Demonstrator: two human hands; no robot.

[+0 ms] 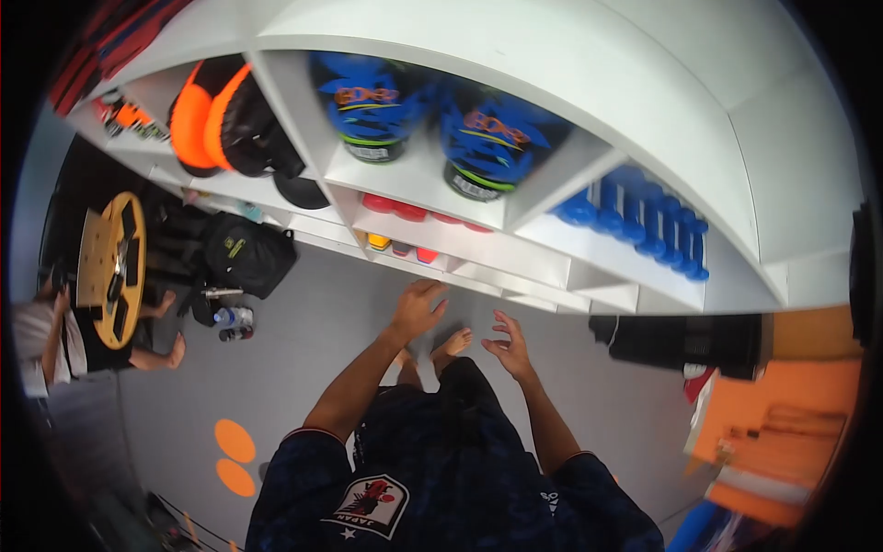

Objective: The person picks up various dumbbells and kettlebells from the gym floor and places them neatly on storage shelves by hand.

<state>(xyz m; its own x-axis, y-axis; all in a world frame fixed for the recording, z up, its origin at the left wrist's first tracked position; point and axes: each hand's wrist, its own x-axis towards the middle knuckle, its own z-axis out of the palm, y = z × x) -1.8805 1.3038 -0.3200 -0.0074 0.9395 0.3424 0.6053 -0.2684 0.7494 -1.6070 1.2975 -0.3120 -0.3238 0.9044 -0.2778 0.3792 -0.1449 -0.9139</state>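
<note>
My left hand (418, 311) is held out in front of a white shelf unit (543, 299), its fingers loosely extended and nothing in it. To its right, my right hand (507, 343) hangs over the grey floor with its fingers apart, also holding nothing. Neither hand appears to touch the shelf. Above the hands, two blue patterned boxing gloves (368, 106) stand in one compartment. Red rounded items (394, 207) show in the row below, with small coloured pieces (402, 247) lower still. Several blue dumbbells (635, 216) line the compartment on the right.
Orange and black padded gear (216, 120) fills the left compartment. On the left, a person sits by a round wooden board (129, 267). A black backpack (246, 253) and bottles (235, 319) are on the floor, with orange discs (235, 441) nearer. Orange panels (782, 405) stand right.
</note>
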